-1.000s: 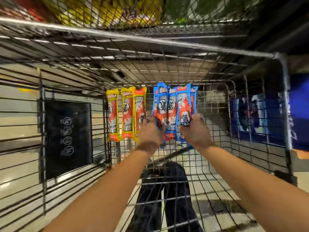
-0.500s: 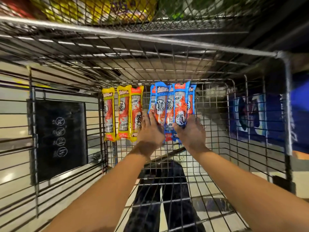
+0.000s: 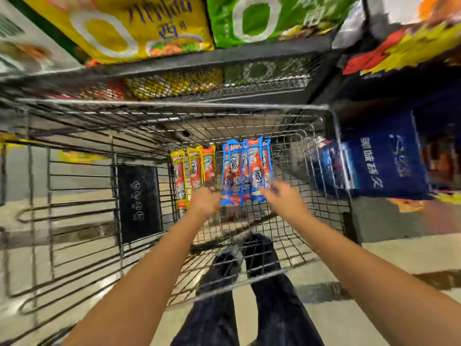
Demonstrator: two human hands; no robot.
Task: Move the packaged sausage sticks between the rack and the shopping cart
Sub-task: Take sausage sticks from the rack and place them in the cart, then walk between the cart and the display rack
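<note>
The grip of the right hand (image 3: 283, 199) was wide, its fingers loosely spread at the lower edge of the blue sausage packs (image 3: 245, 168); whether they touched the wrappers could not be told. The grip of the left hand (image 3: 205, 202) was smeared by blur (fingertips only a dark smudge), so I could not tell it as wide or narrow. It sat between the blue bunch and the yellow sausage packs (image 3: 193, 171), at their lower ends.

Both groups were inside the shopping cart (image 3: 174, 104), at the far end of its wire basket. Three yellow packs stood side by side. Just to their right, several blue ones overlapped in a fan. Each pack was a long, narrow sleeve with a coloured border, a red-orange middle panel and a round black-and-white emblem.

Beyond the cart, the rack (image 3: 224, 63) carried a yellow bag (image 3: 139, 26) and a green bag (image 3: 262, 18).
</note>
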